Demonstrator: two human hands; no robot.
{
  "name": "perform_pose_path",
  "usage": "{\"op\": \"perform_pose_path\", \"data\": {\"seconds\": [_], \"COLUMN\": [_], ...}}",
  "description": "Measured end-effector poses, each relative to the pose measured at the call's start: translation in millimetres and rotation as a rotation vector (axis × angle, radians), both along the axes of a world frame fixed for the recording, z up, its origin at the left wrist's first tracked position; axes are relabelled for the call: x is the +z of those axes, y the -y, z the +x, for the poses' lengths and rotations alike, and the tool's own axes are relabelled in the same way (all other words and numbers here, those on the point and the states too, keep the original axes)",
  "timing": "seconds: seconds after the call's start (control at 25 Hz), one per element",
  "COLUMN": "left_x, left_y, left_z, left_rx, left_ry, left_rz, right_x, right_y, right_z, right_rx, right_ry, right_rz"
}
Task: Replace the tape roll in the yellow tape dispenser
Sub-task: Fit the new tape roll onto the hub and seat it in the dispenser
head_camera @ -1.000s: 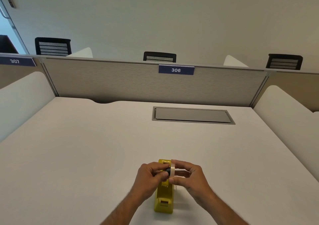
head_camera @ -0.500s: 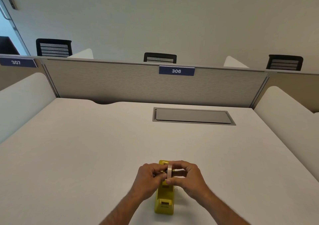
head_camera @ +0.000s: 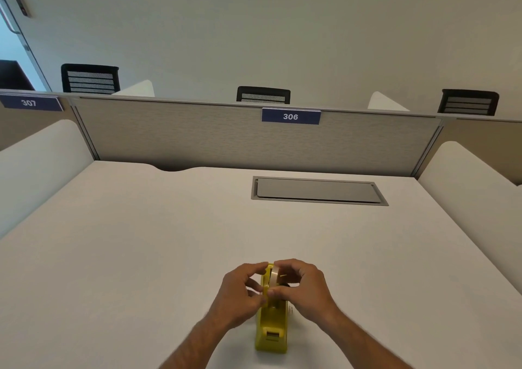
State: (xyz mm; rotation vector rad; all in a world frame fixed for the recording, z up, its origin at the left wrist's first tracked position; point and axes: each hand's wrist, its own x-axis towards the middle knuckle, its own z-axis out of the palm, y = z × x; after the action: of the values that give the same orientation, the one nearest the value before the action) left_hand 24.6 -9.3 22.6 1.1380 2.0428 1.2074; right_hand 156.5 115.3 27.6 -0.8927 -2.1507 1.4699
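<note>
The yellow tape dispenser (head_camera: 271, 330) stands on the white desk (head_camera: 141, 255), near its front edge, cutter end towards me. A pale tape roll (head_camera: 274, 277) sits upright in the top of the dispenser. My left hand (head_camera: 238, 295) pinches the roll from the left side, thumb and fingers closed on it. My right hand (head_camera: 303, 291) grips it from the right, its fingers covering the roll's far face and a dark hub. Whether the roll is fully seated I cannot tell.
A grey cable hatch (head_camera: 317, 190) is set flush in the desk further back. A partition panel (head_camera: 226, 134) with the label 306 (head_camera: 290, 116) closes the far side. White curved side screens (head_camera: 474, 187) flank the desk. Black chairs (head_camera: 263, 95) stand beyond.
Both hands have lowered the tape roll from just above the dispenser down into its top. The dark hub, plainly visible one second ago, is now mostly hidden.
</note>
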Motion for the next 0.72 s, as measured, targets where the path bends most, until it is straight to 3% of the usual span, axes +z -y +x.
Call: {"op": "perform_pose_path", "data": {"seconds": [0.28, 0.52, 0.72], "left_x": [-2, -1, -3], "left_y": [-2, -6, -8], "left_z": [0, -5, 3], "left_rx": [-0.082, 0.038, 0.016], "left_ry": [0.001, 0.161, 0.202], "left_rz": [0.111, 0.113, 0.104], "right_x": [0, 3, 3], "right_y": [2, -2, -3], "right_z": [0, 7, 10], "right_rx": [0.015, -0.15, -0.234], "right_ry": [0.0, -0.147, -0.176], "right_rz": [-0.124, -0.371, -0.51]}}
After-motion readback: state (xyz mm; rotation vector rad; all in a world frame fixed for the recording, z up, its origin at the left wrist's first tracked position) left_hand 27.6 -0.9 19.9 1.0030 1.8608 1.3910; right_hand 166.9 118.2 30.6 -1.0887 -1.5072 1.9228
